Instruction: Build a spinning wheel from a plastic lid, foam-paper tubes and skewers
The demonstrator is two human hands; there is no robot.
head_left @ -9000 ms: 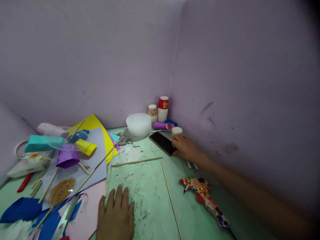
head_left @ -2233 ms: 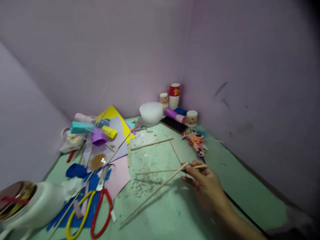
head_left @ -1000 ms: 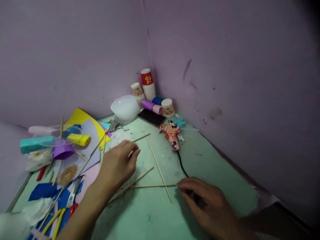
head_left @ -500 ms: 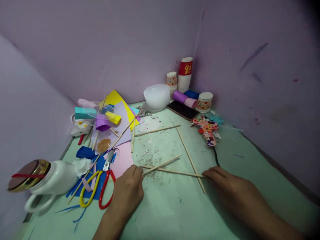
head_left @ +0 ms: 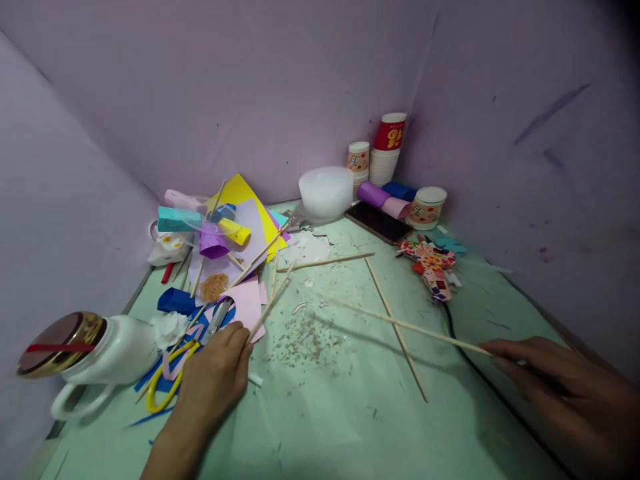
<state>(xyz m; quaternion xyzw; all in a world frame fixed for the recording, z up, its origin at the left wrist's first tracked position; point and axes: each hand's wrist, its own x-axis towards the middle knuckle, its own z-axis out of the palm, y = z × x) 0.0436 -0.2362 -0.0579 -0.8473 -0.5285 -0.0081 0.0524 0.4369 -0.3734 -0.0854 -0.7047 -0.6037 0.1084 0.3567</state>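
My left hand [head_left: 217, 363] is closed on a thin wooden stick [head_left: 270, 308] that points up and away over the pink paper. Under that hand lie the scissors [head_left: 159, 399]; their yellow handle loop shows and the rest is mostly covered. My right hand [head_left: 560, 380] pinches one end of a long wooden stick [head_left: 415, 327], held above the table with its shadow below. This stick crosses over another wooden stick [head_left: 400, 337] lying slanted on the table. A further wooden stick [head_left: 330, 261] lies crosswise near the back.
Glue gun [head_left: 430, 267] in flowered wrapping lies right, its black cord [head_left: 493, 387] running forward. A phone [head_left: 379, 223], white bowl [head_left: 326, 192] and paper cups [head_left: 385, 163] stand behind. Left are a white mug [head_left: 120, 350], rolled coloured papers [head_left: 213, 240] and rubber bands [head_left: 214, 287]. Debris [head_left: 310, 340] dots the middle.
My hands have moved apart, the left to the left over the scissors, the right to the right. The long stick has risen off the table in my right hand.
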